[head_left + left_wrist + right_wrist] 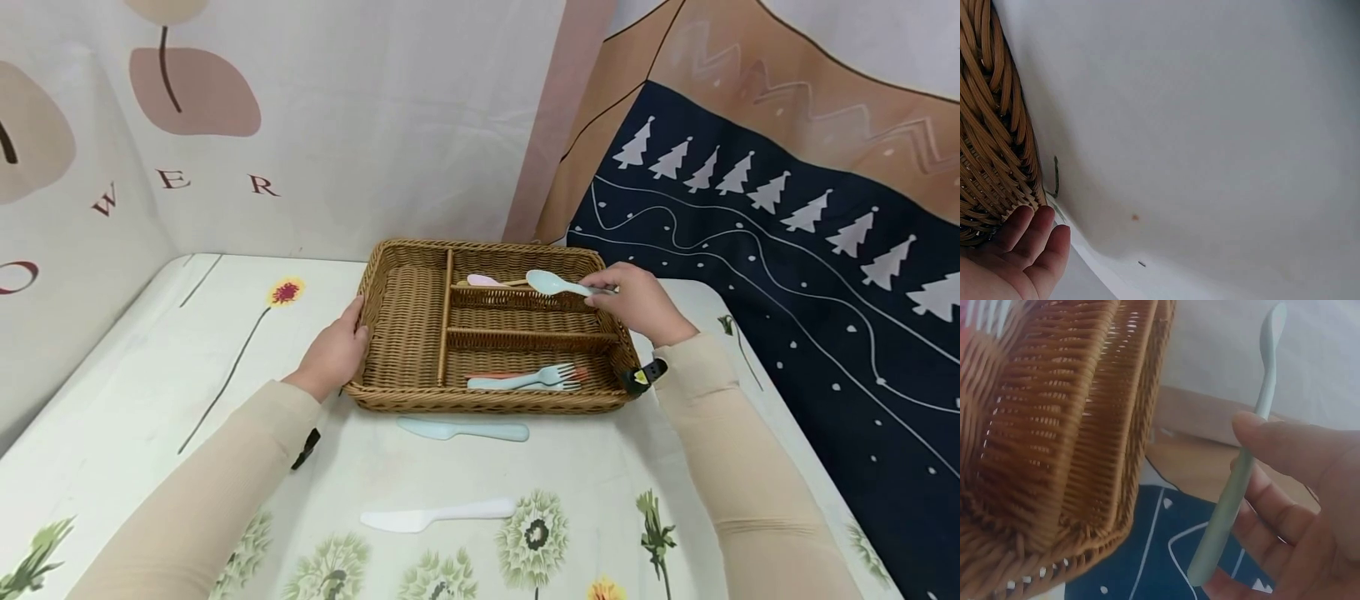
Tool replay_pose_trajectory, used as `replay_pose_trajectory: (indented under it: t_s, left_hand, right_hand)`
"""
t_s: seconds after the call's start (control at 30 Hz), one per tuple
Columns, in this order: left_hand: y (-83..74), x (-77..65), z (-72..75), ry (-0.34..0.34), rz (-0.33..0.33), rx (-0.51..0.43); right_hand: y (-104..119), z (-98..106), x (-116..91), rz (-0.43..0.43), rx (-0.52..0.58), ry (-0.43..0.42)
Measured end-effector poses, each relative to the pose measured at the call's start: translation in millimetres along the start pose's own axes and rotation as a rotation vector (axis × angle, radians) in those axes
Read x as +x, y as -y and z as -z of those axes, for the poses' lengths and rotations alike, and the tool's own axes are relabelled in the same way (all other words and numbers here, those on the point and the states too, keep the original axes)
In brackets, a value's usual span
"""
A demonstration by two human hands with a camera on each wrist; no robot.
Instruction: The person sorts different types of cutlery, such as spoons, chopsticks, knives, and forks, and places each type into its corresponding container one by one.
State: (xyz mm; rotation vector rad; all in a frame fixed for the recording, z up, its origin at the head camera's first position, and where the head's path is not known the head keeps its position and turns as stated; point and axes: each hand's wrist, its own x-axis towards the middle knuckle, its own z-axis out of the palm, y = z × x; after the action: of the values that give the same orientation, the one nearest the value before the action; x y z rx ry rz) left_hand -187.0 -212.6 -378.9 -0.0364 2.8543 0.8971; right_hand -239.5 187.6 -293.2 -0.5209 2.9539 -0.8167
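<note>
A light blue spoon (550, 283) is pinched by its handle between the thumb and fingers of my right hand (637, 302), over the back right compartment of a brown wicker basket (405, 400). The right wrist view shows the spoon (1229, 494) from the side, bowl end up, beside the basket wall. My left hand (333, 350) holds the basket's left side at the rim; in the left wrist view several fingers (1029, 250) lie against the outer weave. In the back compartment lies a pink utensil (483, 281). Light blue forks (525, 377) lie in the front compartment.
A light blue knife (461, 430) lies just before the basket, and a white knife (438, 515) nearer me, on the flowered tablecloth (262, 500). An orange utensil (581, 373) is partly hidden by the forks. Hanging cloths (390, 125) rise behind the table.
</note>
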Motion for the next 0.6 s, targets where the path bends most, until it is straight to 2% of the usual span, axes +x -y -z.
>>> replay_pose_trajectory:
  t_s: [0.37,0.6]
  left_hand:
    - [-0.8,-1.5,0.4,0.000,0.003,-0.002]
    - [-1.4,-1.9,-0.4,-0.006,0.000,-0.001]
  right_hand:
    - [7.3,-12.1,32.1,-0.001,0.011,0.026]
    - [12.2,-18.4,45.1,-0.026,0.018,0.038]
